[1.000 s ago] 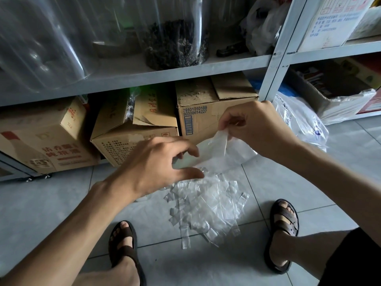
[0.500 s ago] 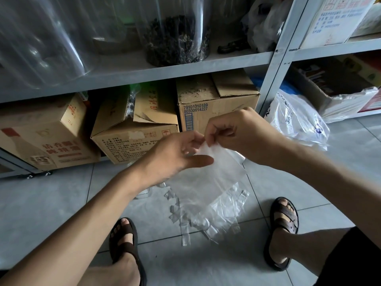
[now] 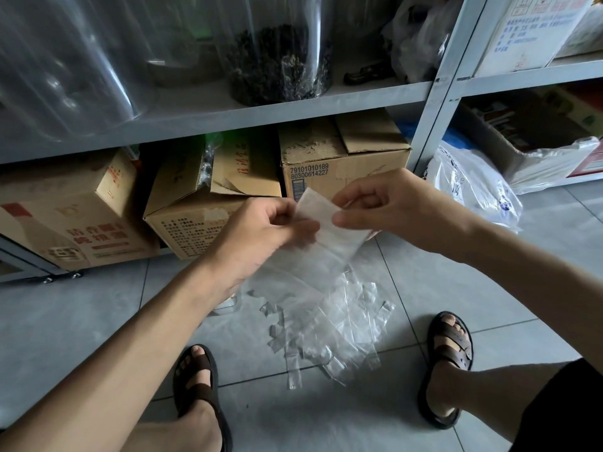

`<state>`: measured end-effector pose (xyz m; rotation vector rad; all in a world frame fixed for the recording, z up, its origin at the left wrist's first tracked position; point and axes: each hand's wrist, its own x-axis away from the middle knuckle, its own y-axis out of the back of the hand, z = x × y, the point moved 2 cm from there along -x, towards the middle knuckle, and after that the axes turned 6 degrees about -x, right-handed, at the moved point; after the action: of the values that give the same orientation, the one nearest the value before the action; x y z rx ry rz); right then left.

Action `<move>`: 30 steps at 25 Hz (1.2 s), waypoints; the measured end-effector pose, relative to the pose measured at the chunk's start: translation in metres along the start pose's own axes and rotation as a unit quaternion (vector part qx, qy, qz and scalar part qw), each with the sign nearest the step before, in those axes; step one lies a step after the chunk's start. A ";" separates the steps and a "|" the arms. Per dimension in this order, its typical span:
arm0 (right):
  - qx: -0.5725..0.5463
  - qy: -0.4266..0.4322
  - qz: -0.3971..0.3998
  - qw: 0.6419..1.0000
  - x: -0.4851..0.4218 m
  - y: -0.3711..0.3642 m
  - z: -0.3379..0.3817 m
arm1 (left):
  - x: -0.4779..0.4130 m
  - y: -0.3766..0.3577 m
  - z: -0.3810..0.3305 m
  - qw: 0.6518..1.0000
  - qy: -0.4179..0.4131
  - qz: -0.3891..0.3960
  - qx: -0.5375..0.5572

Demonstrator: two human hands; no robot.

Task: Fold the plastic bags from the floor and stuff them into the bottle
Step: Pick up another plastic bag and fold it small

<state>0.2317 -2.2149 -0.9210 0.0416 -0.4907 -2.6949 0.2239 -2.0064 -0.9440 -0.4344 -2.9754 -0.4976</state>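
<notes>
- Holds one clear plastic bag (image 3: 329, 234) up in the air between both hands, in front of the cardboard boxes (image 3: 342, 158) and above the tiled floor (image 3: 81, 321).
- Pinches the bag's left edge with the left hand (image 3: 261, 230), thumb and curled fingers clamped together on the film.
- Grips the bag's upper right part with the right hand (image 3: 388, 203), thumb pressed on the front face, fingers curled behind it.
- Shows the bag's top part whitish and flat between the two hands, its lower part see-through and hanging down toward the floor.
- Keeps a loose pile of clear bags (image 3: 332, 331) on the tiles right below the held one, between two feet in brown sandals (image 3: 452, 345).
- Faces a grey metal shelf (image 3: 228, 120), with a clear jar of dark contents (image 3: 277, 60) standing on it above the boxes.
- Has a white printed plastic sack (image 3: 473, 184) on the floor at the right, beside the shelf post, well apart from the pile.
</notes>
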 end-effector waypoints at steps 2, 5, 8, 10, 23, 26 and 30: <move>0.001 -0.003 -0.005 1.000 -0.002 -0.002 -0.003 | 0.000 0.000 -0.001 1.000 0.005 -0.007 0.004; 0.000 -0.001 -0.032 0.999 -0.003 0.000 -0.004 | 0.000 -0.001 -0.003 1.000 0.004 -0.007 0.003; 0.004 -0.001 -0.039 0.999 -0.003 -0.001 -0.003 | 0.001 -0.001 -0.004 1.000 -0.002 -0.012 -0.009; 0.005 0.003 -0.039 0.999 -0.004 -0.003 -0.003 | 0.002 -0.001 -0.005 1.000 -0.012 -0.017 -0.022; 0.050 0.078 -0.156 0.983 -0.006 -0.003 0.000 | 0.004 0.000 -0.004 1.000 -0.020 0.014 -0.016; 0.030 0.073 -0.175 0.981 -0.008 0.000 -0.001 | 0.006 0.002 -0.002 1.000 0.002 -0.001 0.017; 0.004 0.071 -0.186 0.980 -0.008 0.004 0.001 | 0.008 0.003 -0.004 0.998 0.009 -0.023 0.056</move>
<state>0.2403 -2.2149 -0.9195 0.3608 -0.4891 -3.0243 0.2178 -2.0027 -0.9378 -0.3496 -2.9832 -0.3347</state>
